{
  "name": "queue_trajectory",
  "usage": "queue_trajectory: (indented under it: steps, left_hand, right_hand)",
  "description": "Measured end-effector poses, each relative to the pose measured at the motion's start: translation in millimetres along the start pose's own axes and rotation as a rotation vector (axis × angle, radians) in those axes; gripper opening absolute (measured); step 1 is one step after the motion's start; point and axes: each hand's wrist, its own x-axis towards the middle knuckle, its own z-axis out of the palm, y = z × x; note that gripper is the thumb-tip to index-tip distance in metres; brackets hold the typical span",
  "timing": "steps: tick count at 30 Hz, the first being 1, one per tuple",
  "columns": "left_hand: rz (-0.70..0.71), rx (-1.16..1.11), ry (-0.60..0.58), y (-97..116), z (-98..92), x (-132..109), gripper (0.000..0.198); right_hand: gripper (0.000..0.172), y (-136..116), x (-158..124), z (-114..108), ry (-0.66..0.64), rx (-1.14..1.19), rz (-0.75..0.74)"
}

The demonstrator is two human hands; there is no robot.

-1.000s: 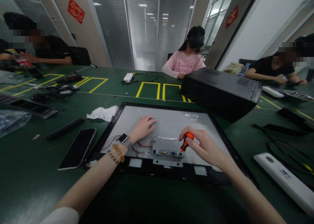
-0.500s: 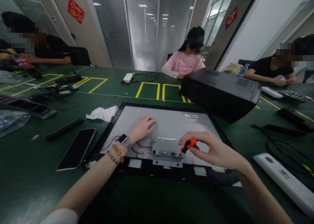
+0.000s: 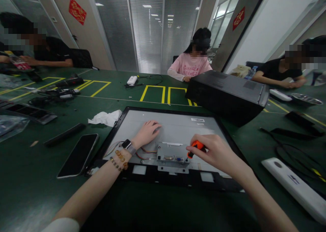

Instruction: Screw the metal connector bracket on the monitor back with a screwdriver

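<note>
A disassembled monitor panel lies face down on the green table, its grey metal back up. My left hand rests flat on that metal back, fingers stretched out, with a watch and bead bracelets at the wrist. My right hand is closed round an orange-handled screwdriver, whose tip points at the small metal port bracket near the panel's front edge. Red wires run from the bracket toward my left wrist.
A black monitor back cover stands behind the panel at the right. A phone and a black strip lie left, with crumpled white tissue. A white bar lies right. Three other people sit around the table.
My right hand has turned the screwdriver handle at the bracket, shifting its grip slightly. My left hand has stayed flat on the panel.
</note>
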Motion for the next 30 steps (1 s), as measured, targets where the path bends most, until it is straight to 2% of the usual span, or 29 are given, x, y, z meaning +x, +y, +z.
queue_trajectory:
  steps: [4,9,16,21,25,30]
  left_hand:
    - [-0.003,0.0,0.003,0.3,0.0,-0.2,0.027]
    - [-0.002,-0.001,0.004,-0.1,0.3,-0.3,0.027]
    - [0.003,0.001,0.0,0.6,-0.8,-0.7,0.028]
    - [0.003,0.004,0.003,0.5,-0.5,-0.8,0.028]
    - [0.005,0.004,0.008,-0.5,0.8,-0.1,0.028]
    - [0.006,0.003,0.01,-1.4,1.6,0.0,0.027]
  right_hand:
    - [0.037,-4.4,1.2,-0.3,-0.008,-0.069,0.009]
    - [0.018,-10.7,3.6,-7.3,-0.028,0.027,0.004]
    - [0.008,-10.9,1.3,-12.5,-0.076,0.07,0.006]
    - [0.013,-11.2,0.5,-10.8,-0.097,0.058,0.03]
    - [0.009,-10.6,1.4,-8.2,-0.089,0.001,0.053]
    - [0.019,-10.9,1.5,-10.1,-0.102,-0.011,0.038]
